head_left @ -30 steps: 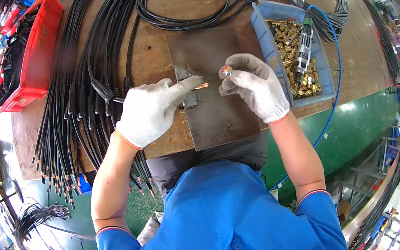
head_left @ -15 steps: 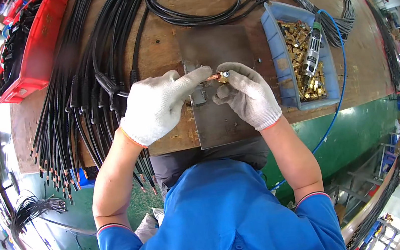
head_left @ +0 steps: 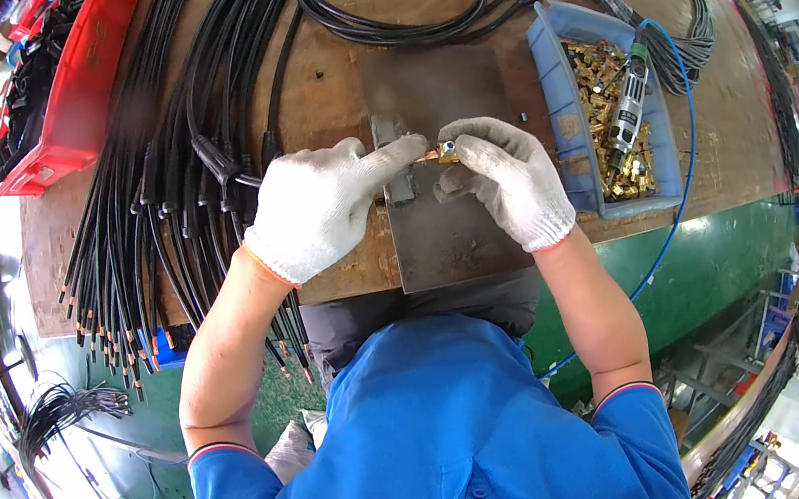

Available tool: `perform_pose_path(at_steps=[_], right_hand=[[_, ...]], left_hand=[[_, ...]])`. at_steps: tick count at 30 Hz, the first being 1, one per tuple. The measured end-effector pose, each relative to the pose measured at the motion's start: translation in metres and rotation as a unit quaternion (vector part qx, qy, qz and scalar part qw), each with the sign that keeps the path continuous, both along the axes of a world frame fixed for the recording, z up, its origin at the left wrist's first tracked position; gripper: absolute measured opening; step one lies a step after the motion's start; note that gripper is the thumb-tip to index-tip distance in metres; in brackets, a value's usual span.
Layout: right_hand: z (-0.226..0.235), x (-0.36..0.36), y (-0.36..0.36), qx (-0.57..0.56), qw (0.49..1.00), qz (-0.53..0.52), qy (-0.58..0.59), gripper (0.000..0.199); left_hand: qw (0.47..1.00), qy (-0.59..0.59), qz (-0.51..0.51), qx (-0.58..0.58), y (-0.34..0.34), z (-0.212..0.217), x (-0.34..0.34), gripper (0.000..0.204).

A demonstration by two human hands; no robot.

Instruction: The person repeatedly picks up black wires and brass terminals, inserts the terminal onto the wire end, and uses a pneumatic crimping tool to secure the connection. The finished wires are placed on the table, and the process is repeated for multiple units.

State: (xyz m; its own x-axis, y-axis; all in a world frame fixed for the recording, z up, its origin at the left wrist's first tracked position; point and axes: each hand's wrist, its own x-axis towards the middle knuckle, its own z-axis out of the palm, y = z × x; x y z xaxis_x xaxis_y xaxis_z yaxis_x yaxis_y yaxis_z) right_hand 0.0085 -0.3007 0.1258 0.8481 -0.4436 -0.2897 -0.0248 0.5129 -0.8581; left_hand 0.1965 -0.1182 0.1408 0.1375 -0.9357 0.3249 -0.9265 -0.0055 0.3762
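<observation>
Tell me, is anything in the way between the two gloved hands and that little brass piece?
Nothing visible is. The left hand and the right hand meet at the small brass piece, fingertips pinching it from both sides above the dark metal plate. The black cables and the blue bin lie off to the sides.

Left hand (head_left: 319,210) and right hand (head_left: 502,180) gloved, fingers meeting.

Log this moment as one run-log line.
left hand: grips black cable end | right hand: holds brass fitting against it | below: metal plate | right: blue bin

White knit gloves, blue short-sleeved shirt
</observation>
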Motion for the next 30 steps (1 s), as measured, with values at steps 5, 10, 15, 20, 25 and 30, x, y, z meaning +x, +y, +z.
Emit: perform_pose_path(at_steps=[5, 10, 15, 20, 25, 30], right_hand=[[0.002, 0.007, 0.002, -0.128, 0.99, 0.023, 0.057, 0.019], [-0.008, 0.016, 0.002, -0.194, 0.979, 0.046, 0.051, 0.018], [-0.003, 0.023, 0.003, -0.209, 0.973, 0.065, 0.073, 0.019], [-0.013, 0.03, 0.005, -0.298, 0.949, 0.061, 0.08, 0.02], [-0.013, 0.039, 0.003, -0.504, 0.86, 0.054, 0.062, 0.02], [-0.016, 0.045, 0.003, -0.626, 0.775, 0.051, 0.071, 0.019]], left_hand=[[1.0, -0.016, 0.007, 0.011, 0.001, -0.005, 0.0, 0.051], [1.0, 0.01, 0.025, 0.001, 0.0, -0.017, 0.002, 0.033], [0.999, -0.001, 0.043, -0.001, 0.002, -0.016, 0.002, 0.025], [0.998, -0.009, 0.062, -0.009, 0.001, -0.019, 0.004, 0.023], [0.997, -0.014, 0.073, -0.015, 0.002, -0.022, 0.011, 0.022], [0.997, -0.038, 0.07, 0.008, 0.002, -0.031, 0.015, 0.019]])
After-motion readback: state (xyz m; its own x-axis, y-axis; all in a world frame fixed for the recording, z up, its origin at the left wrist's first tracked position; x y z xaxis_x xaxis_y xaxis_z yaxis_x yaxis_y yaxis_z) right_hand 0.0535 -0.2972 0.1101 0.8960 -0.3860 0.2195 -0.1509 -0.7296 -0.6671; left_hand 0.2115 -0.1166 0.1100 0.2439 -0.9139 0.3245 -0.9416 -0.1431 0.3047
